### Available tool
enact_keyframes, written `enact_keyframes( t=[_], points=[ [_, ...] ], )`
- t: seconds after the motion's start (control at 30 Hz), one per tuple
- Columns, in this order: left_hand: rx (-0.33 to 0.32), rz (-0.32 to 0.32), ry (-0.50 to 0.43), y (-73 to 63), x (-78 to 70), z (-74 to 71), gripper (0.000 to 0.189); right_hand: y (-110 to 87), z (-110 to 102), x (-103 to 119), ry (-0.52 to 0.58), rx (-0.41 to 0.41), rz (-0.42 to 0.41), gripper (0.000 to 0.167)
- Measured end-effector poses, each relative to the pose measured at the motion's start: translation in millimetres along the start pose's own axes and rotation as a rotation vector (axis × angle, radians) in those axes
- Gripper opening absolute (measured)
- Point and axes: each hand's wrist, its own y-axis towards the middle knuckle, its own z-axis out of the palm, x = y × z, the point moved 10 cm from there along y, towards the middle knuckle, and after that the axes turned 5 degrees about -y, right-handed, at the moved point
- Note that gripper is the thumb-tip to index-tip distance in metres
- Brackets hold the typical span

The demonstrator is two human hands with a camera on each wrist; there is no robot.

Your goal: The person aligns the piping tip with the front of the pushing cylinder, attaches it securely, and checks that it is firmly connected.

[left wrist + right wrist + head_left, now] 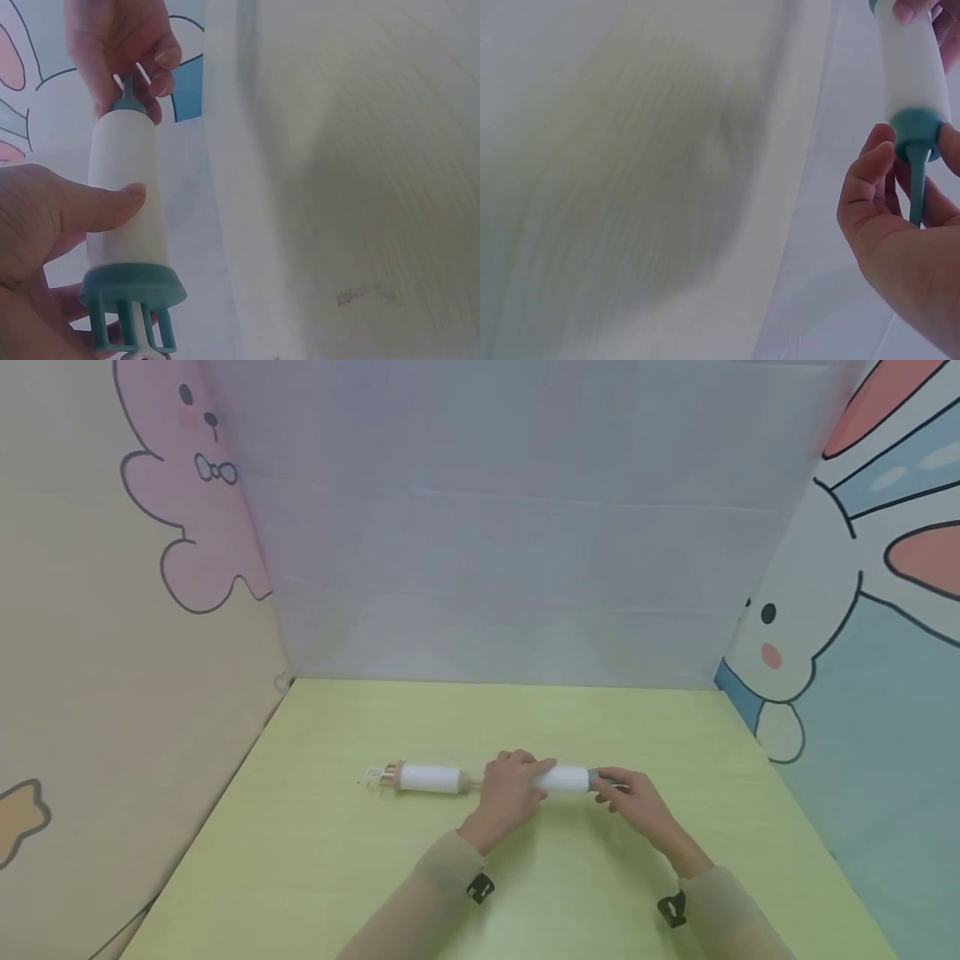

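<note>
A white cylinder [566, 779] with teal ends is held level in both hands. My left hand [512, 793] grips its body, with the thumb laid across it in the left wrist view. At that end a flared teal collar [133, 286] bears several prongs around a white piece. My right hand [636, 803] pinches the teal cap [916, 133] at the opposite end, fingers and thumb around it. A thin teal stem [917, 187] sticks out of the cap between the fingers. What kind of tool this is, I cannot tell.
A similar white cylinder with beige ends [430, 778] lies on the yellow-green table [300, 877], left of my left hand. Its left end has prongs and a white looped piece; a thin stem points right. Walls with cartoon animals border the left and right sides; a pale sheet [510, 568] hangs behind.
</note>
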Motion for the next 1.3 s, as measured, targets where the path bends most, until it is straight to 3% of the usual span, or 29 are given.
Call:
enact_keyframes(
  t=[0.5,0.97,1.3],
  points=[
    [0.052,-0.035,-0.031,11.0,-0.2,33.8,0.050,0.0,-9,-20,-0.020,-0.016,0.064,0.045],
    [0.066,-0.023,-0.023,10.7,1.3,50.4,0.047,3.7,-5,-46,-0.041,-0.010,0.144,0.043],
    [0.099,-0.049,-0.038,15.4,2.7,60.4,0.047,7.7,-6,-49,-0.050,0.022,0.125,0.044]
  ],
)
